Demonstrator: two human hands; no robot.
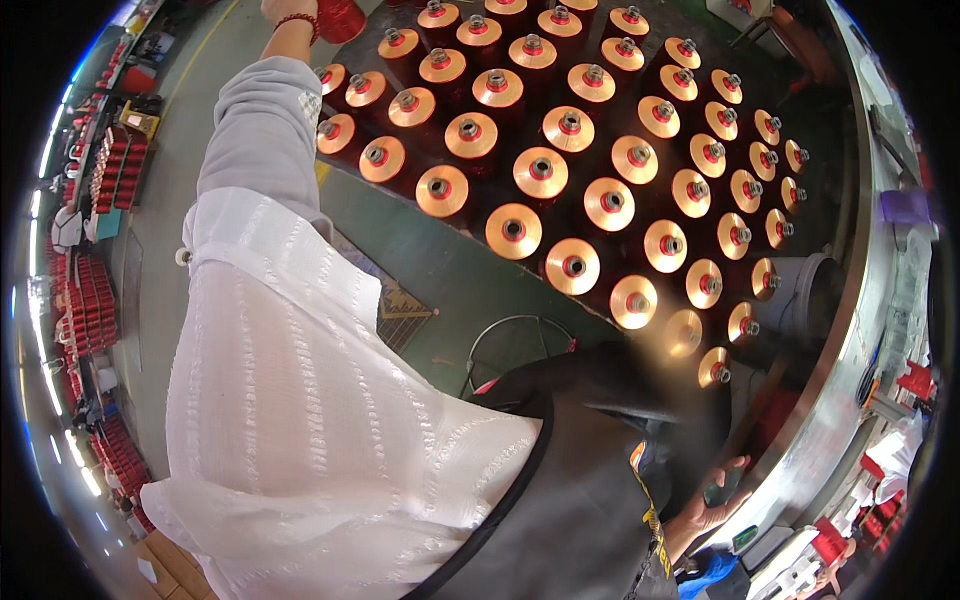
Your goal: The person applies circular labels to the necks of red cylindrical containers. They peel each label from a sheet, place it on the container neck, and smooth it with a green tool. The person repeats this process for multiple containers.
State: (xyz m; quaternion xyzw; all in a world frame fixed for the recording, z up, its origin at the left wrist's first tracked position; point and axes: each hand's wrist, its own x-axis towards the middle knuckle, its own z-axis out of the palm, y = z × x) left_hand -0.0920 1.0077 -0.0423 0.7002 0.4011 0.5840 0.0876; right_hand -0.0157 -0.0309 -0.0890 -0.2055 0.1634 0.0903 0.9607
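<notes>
My left arm, in a grey sleeve and a white oversleeve, reaches to the top left. My left hand (pixel 288 10) wears a red bead bracelet; the picture's edge cuts it off and its fingers do not show. Right beside it is a red cylinder (pixel 341 18), and whether the hand grips it is hidden. Rows of dark red cylinders with shiny copper-coloured round tops (pixel 541 172) and metal fittings at their centres stand upright on a table. Low on the right, by a metal edge, my right hand (pixel 705 508) curls its fingers around something small and dark.
A long metal edge (pixel 850 300) curves down the right side. Beyond it lie clutter and a purple thing (pixel 905 207). A grey bucket (pixel 800 290) stands beside the cylinders. On the floor is a round wire frame (pixel 520 350). Stacks of red pieces (pixel 118 165) line the far left.
</notes>
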